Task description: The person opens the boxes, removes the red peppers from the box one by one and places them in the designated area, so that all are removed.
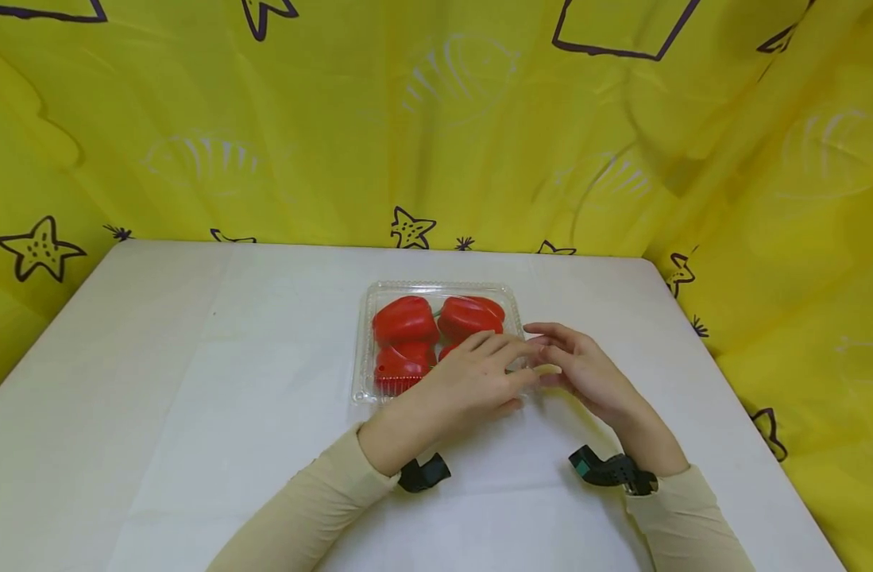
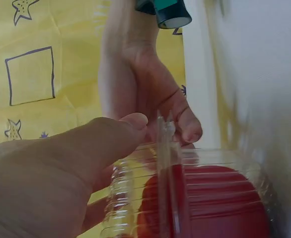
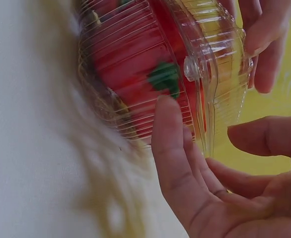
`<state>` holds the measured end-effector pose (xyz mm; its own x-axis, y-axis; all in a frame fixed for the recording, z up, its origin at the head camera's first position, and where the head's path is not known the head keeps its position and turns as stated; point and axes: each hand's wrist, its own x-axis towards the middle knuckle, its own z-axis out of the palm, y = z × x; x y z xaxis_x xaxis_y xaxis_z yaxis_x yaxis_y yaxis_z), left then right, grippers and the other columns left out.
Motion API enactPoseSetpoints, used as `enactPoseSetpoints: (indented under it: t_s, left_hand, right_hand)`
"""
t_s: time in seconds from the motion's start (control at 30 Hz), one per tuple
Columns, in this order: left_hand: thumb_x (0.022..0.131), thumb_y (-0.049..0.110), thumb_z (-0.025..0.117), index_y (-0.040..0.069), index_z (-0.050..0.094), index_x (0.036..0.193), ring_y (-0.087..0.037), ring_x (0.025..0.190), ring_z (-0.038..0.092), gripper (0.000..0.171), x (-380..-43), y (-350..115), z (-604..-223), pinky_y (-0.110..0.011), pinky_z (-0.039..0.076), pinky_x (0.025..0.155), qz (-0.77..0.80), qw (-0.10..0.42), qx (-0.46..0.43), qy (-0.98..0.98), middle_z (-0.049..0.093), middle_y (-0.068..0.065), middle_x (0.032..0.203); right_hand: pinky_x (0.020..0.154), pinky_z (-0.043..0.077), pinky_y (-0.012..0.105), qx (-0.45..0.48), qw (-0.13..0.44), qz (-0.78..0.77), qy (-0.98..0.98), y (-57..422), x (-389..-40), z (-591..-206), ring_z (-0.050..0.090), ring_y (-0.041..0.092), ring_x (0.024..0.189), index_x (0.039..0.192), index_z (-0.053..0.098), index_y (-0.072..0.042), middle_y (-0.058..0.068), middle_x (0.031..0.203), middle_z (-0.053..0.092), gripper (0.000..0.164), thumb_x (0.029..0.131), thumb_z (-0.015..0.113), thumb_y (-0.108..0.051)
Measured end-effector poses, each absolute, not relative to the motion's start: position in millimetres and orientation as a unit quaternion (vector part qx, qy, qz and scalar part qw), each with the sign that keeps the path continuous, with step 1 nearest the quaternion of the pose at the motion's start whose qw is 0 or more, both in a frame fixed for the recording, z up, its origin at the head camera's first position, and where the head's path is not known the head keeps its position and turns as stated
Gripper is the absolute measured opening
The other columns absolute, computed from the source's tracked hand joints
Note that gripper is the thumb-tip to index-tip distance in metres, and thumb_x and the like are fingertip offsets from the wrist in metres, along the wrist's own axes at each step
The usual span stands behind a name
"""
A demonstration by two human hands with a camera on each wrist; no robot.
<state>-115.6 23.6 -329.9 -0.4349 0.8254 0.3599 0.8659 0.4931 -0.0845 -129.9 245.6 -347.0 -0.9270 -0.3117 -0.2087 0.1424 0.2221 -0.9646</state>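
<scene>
A clear plastic clamshell container with several red bell peppers inside lies on the table. Its ribbed lid sits over the base, their rims close together in both wrist views. My left hand reaches across the container's front right corner, fingers extended over the lid and thumb beside the rim. At the right side is my right hand, its index fingertip right at the base wall and its thumb apart from the lid. A green stem shows through that wall. My left hand hides the front right pepper partly.
The white table extends around the container on all sides. Yellow curtains with drawn stars and fish hang behind the table and along both sides. Dark straps are on both wrists, below beige sleeves.
</scene>
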Motion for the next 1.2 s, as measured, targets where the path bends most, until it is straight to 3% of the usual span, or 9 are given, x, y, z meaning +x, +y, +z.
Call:
enactPoseSetpoints:
  t_s: [0.23, 0.47, 0.7, 0.93, 1.2]
  left_hand:
    - [0.092, 0.035, 0.071, 0.031, 0.068, 0.123, -0.021, 0.130, 0.053, 0.032, -111.5, 28.4, -335.1, -0.037, 0.045, 0.110, -0.056, 0.176, -0.480, -0.857, 0.059, 0.001, 0.137]
    - [0.095, 0.030, 0.067, 0.031, 0.071, 0.122, -0.024, 0.131, 0.053, 0.027, -109.4, 31.5, -337.7, -0.041, 0.047, 0.109, -0.054, 0.199, -0.477, -0.854, 0.060, 0.000, 0.135]
    - [0.095, 0.027, 0.067, 0.031, 0.072, 0.120, -0.026, 0.135, 0.049, 0.026, -107.0, 33.6, -340.2, -0.045, 0.046, 0.110, -0.058, 0.201, -0.472, -0.856, 0.060, -0.001, 0.135]
    - [0.095, 0.024, 0.066, 0.023, 0.071, 0.123, -0.027, 0.134, 0.051, 0.027, -103.8, 38.7, -339.7, -0.051, 0.047, 0.107, -0.026, 0.196, -0.466, -0.862, 0.060, -0.001, 0.134]
    - [0.096, 0.017, 0.066, 0.025, 0.072, 0.119, -0.029, 0.134, 0.051, 0.026, -102.7, 40.6, -341.4, -0.053, 0.048, 0.105, -0.033, 0.209, -0.461, -0.862, 0.059, 0.000, 0.134]
  right_hand:
    - [0.075, 0.058, 0.023, -0.061, 0.233, -0.656, 0.715, 249.5, -132.1, -354.5, 0.062, 0.011, 0.091, 0.147, 0.029, 0.006, 0.001, 0.108, 0.061, 0.048, 0.103, 0.043, -0.006]
    - [0.086, 0.059, 0.027, -0.081, 0.275, -0.689, 0.665, 256.7, -133.1, -358.0, 0.064, 0.012, 0.099, 0.148, 0.025, 0.007, 0.000, 0.115, 0.062, 0.051, 0.103, 0.046, -0.005]
    - [0.093, 0.057, 0.030, -0.108, 0.322, -0.722, 0.602, 265.7, -133.5, -361.5, 0.064, 0.014, 0.105, 0.149, 0.027, -0.001, 0.001, 0.124, 0.063, 0.053, 0.098, 0.043, 0.005]
    - [0.092, 0.056, 0.027, -0.136, 0.341, -0.737, 0.568, 267.9, -134.4, -365.0, 0.063, 0.013, 0.105, 0.146, 0.033, -0.011, 0.003, 0.127, 0.061, 0.056, 0.096, 0.042, 0.012]
    - [0.090, 0.056, 0.026, -0.150, 0.347, -0.749, 0.544, 267.9, -134.5, -368.8, 0.062, 0.012, 0.100, 0.145, 0.036, -0.015, 0.004, 0.125, 0.060, 0.058, 0.095, 0.043, 0.014]
